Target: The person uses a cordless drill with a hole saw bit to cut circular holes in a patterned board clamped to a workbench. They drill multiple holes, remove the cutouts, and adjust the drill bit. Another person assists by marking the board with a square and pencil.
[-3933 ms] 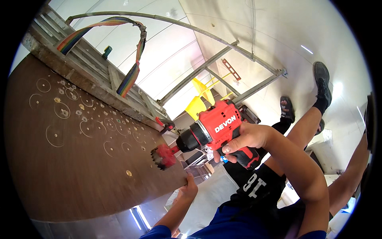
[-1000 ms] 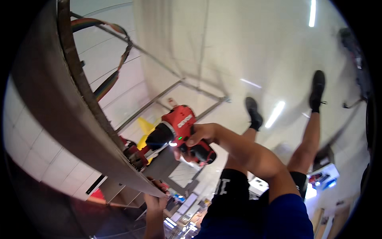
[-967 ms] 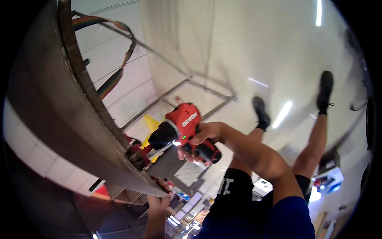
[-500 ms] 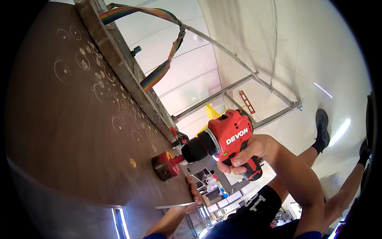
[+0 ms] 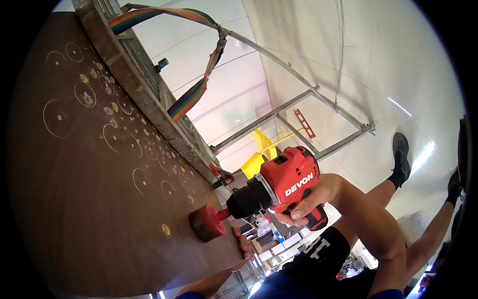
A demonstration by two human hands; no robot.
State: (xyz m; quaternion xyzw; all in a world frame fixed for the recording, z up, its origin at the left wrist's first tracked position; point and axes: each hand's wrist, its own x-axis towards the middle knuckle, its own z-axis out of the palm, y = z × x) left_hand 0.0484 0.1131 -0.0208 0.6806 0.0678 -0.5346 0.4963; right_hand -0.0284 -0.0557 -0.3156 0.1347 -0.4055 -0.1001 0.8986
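Gripping a red-and-black cordless drill [image 5: 290,172] in the right hand [image 5: 314,198], closed around the handle, with a red-backed hole saw [image 5: 206,224] in its chuck [image 5: 243,202], apparently touching the brown board [image 5: 109,214] near its right-hand edge. Gripping that edge with the left hand [image 5: 243,244], curled just beside the hole saw and partly hidden behind the board. Looking outward past scribed circles [image 5: 85,94] on the board's face to a weathered beam [image 5: 122,70] along its upper side, a red-and-black clamp [image 5: 222,178], a looped rainbow-striped strap [image 5: 190,101], and a red spirit level [image 5: 304,123] seen through a metal frame [image 5: 343,143].
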